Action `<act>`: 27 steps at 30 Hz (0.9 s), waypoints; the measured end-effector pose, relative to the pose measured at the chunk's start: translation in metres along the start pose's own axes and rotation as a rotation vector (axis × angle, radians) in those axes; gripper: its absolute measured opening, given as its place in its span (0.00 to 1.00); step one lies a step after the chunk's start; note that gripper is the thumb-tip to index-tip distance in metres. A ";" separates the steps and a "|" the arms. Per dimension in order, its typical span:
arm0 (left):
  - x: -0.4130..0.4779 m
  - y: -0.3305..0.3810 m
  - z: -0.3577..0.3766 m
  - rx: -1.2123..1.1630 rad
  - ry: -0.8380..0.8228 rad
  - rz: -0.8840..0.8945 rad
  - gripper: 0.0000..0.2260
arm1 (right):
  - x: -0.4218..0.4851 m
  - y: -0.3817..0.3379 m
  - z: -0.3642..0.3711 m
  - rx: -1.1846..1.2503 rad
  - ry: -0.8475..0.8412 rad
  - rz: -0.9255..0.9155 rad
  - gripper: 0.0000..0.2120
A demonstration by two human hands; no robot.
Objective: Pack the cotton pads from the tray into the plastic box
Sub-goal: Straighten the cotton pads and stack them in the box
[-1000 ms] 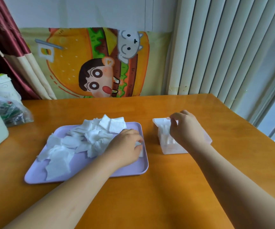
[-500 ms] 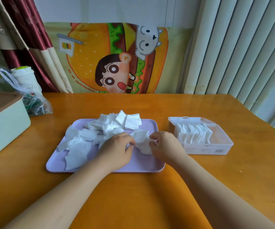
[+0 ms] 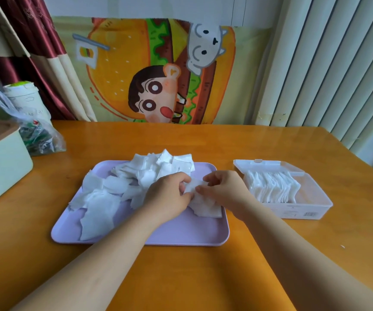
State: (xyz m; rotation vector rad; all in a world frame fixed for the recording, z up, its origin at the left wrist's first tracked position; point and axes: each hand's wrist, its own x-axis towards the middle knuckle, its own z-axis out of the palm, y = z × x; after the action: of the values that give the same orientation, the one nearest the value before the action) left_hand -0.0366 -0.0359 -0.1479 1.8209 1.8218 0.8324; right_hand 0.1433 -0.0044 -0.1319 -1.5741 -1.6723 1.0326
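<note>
My left hand [image 3: 169, 195] and right hand [image 3: 224, 191] gather cotton pads [image 3: 204, 209] on the tray [image 3: 136, 241], both sets of fingers pinching them. Next, I judge, the bunch needs lifting into the plastic box [image 3: 315, 206].

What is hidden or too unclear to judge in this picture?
Head view only.
Number of cotton pads held: left hand and right hand cover them.
Print on plastic box label: too small.
Pale box, left: cut by frame edge.
Plastic bag contents: blurred.
</note>
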 end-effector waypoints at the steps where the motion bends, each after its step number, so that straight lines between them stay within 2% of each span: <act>1: 0.002 -0.002 0.000 -0.049 0.006 0.011 0.15 | -0.001 0.001 0.000 0.005 0.004 -0.017 0.18; 4: 0.003 0.000 -0.004 -0.188 -0.006 0.086 0.18 | -0.007 0.004 -0.002 0.058 0.014 -0.062 0.19; 7: 0.004 0.003 -0.011 -0.244 -0.062 0.182 0.21 | -0.013 0.006 -0.008 0.107 -0.025 -0.151 0.26; 8: 0.004 0.005 -0.014 -0.257 -0.085 0.203 0.21 | -0.014 0.008 -0.010 0.118 -0.037 -0.176 0.27; 10: 0.006 0.009 -0.017 -0.298 -0.109 0.221 0.21 | -0.014 0.008 -0.013 0.174 -0.046 -0.183 0.20; 13: 0.014 0.009 -0.020 -0.267 -0.035 0.171 0.21 | -0.012 0.007 -0.011 0.279 0.045 -0.152 0.06; 15: 0.022 0.004 -0.020 -0.098 -0.002 0.102 0.19 | -0.009 0.012 -0.005 0.255 0.199 -0.157 0.04; 17: 0.026 0.002 -0.016 0.044 -0.053 0.046 0.16 | -0.009 0.015 0.003 0.309 0.304 -0.147 0.03; 19: 0.029 0.004 -0.010 0.133 -0.105 -0.003 0.14 | -0.009 0.020 0.011 0.395 0.332 -0.118 0.05; 22: 0.036 0.005 -0.004 0.211 -0.106 -0.052 0.18 | -0.010 0.027 0.015 0.352 0.346 -0.120 0.12; 25: 0.041 0.006 -0.002 0.143 -0.169 -0.113 0.16 | -0.009 0.028 0.014 0.364 0.284 -0.106 0.12; 27: 0.041 0.007 -0.001 0.058 -0.230 -0.140 0.17 | -0.007 0.027 0.012 0.306 0.212 -0.084 0.16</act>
State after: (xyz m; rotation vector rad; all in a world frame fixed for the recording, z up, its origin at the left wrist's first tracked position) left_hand -0.0339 0.0038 -0.1377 1.7216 1.8153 0.5020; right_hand 0.1472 -0.0128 -0.1604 -1.3505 -1.3540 0.9879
